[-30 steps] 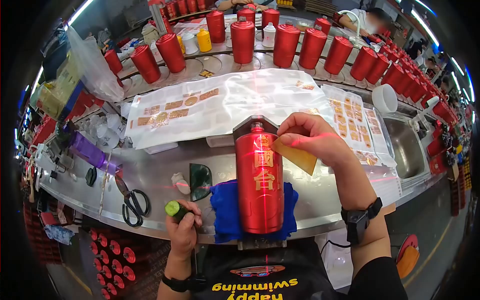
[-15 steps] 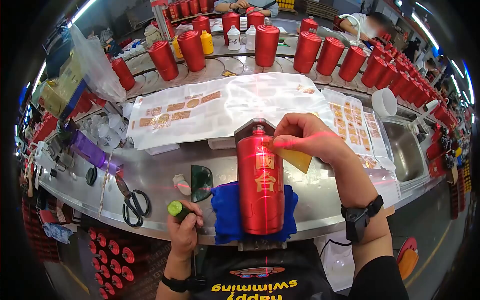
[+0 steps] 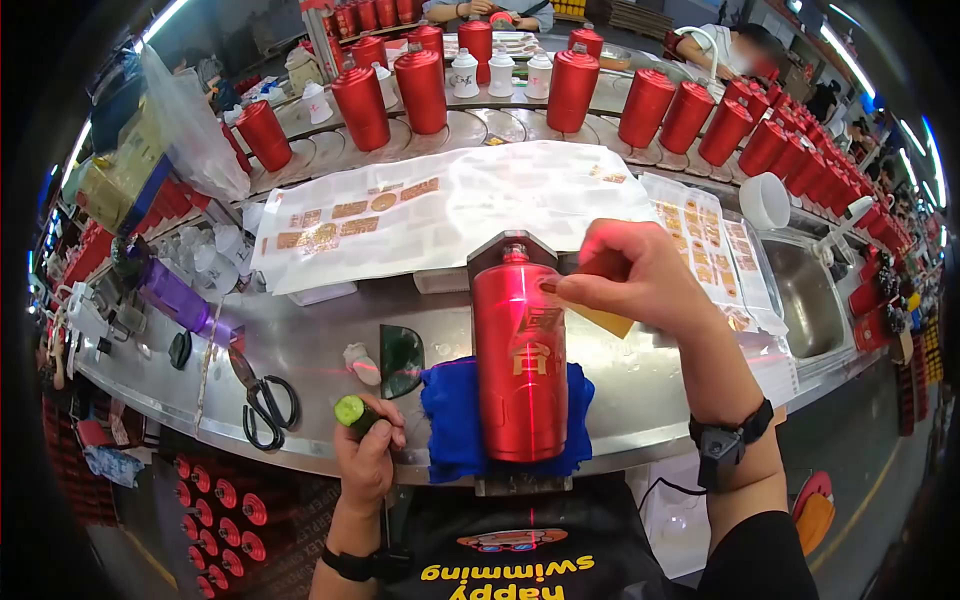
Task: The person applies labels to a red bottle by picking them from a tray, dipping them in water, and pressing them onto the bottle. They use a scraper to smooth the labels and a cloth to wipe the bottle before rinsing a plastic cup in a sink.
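Nearest the person, the left hand (image 3: 368, 455) was closed in a fist around a green-tipped tool (image 3: 350, 411), held at the counter's front edge (image 3: 300, 455), well left of the bottle (image 3: 518, 370). The bottle lay on its side in a metal cradle (image 3: 490, 250), its base toward the person and its neck pointing away. Its lower half rested on a blue cloth (image 3: 448, 415). Gold characters on its upper face were blurred, and a thin red light line ran along its length.

The right hand (image 3: 645, 285) came in from the right. Its fingers were pinched on a yellow card (image 3: 605, 321), and the fingertips (image 3: 562, 287) touched the bottle's right shoulder, just below the neck. The card stuck out beside the bottle, under the palm.

Left of the cloth lay a dark green scraper (image 3: 401, 360) and a small white lump (image 3: 360, 364). Scissors (image 3: 264, 402) lay farther left.

Beyond the cradle, clear sheets of gold decals (image 3: 450, 200) spread across the counter. A sink (image 3: 812, 290) sat to the right, with a white cup (image 3: 765, 200) behind it.

Farthest back, a curved track carried a row of upright red bottles (image 3: 421, 90).
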The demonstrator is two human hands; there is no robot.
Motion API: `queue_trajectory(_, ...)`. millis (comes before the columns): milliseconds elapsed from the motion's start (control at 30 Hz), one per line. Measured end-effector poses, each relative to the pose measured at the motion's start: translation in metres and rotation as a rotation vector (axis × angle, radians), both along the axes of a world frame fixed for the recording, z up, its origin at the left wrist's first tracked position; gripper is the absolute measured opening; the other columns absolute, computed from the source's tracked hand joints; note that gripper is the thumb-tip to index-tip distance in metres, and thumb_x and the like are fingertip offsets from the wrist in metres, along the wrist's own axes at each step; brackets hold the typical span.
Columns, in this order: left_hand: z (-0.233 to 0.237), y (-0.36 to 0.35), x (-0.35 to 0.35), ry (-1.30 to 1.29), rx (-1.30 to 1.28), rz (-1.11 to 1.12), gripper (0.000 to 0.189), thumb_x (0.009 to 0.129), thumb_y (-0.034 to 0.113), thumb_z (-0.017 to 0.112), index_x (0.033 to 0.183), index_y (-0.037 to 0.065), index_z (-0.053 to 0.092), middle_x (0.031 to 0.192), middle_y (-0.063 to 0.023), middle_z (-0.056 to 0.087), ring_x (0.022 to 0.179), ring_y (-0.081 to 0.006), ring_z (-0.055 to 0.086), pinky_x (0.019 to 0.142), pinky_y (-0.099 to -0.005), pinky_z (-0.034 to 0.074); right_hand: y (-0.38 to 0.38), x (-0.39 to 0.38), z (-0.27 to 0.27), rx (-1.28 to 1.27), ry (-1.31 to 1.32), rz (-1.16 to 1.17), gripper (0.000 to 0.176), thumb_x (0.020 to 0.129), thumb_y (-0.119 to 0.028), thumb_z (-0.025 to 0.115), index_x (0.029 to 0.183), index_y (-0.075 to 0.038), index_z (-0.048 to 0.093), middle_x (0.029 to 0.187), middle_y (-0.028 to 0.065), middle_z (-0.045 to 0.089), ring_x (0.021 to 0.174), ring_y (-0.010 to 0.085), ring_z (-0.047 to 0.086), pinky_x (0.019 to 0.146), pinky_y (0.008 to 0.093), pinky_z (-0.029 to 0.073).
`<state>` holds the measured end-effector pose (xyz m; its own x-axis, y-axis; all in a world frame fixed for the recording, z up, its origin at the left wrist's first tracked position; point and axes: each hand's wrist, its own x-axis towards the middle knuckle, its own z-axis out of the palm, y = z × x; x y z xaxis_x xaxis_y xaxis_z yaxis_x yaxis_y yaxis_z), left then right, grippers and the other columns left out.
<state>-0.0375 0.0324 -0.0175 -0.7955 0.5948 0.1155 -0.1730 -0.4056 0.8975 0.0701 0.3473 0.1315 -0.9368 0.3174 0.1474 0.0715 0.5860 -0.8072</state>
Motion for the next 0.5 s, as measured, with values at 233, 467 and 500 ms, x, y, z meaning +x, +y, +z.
queue_trajectory(233, 0.002, 0.002, 0.0, -0.003, -0.003, 0.0, 0.025, 0.085, 0.013, 0.063, 0.103, 0.005, 0.049, 0.09, -0.0094, 0.056, 0.069, -0.0126, 0.053, 0.062, -0.0235, 0.042, 0.045, 0.025, 0.013, -0.145, 0.138, -0.191, 0.023, 0.08, -0.011, 0.074, 0.073, -0.008, 0.052, 0.065, -0.0071, 0.051, 0.06, -0.0009, 0.044, 0.051, 0.018, 0.032)
queue_trajectory(467, 0.002, 0.004, 0.0, 0.019, -0.022, 0.017, 0.03, 0.086, 0.019, 0.064, 0.105, 0.005, 0.046, 0.089, -0.0097, 0.054, 0.067, -0.0133, 0.051, 0.06, -0.0245, 0.04, 0.108, -0.001, 0.003, 0.23, 0.006, -0.372, 0.03, 0.076, -0.025, 0.078, 0.07, -0.006, 0.055, 0.063, -0.0055, 0.049, 0.059, 0.0024, 0.043, 0.051, 0.0227, 0.032)
queue_trajectory(500, 0.002, 0.004, 0.0, 0.001, -0.015, 0.021, 0.03, 0.085, 0.018, 0.064, 0.105, 0.005, 0.046, 0.089, -0.0103, 0.054, 0.068, -0.0138, 0.051, 0.061, -0.0247, 0.041, 0.114, -0.01, 0.0, 0.302, -0.031, -0.353, 0.031, 0.075, -0.027, 0.078, 0.07, -0.006, 0.055, 0.063, -0.0052, 0.049, 0.059, 0.0029, 0.043, 0.051, 0.0235, 0.033)
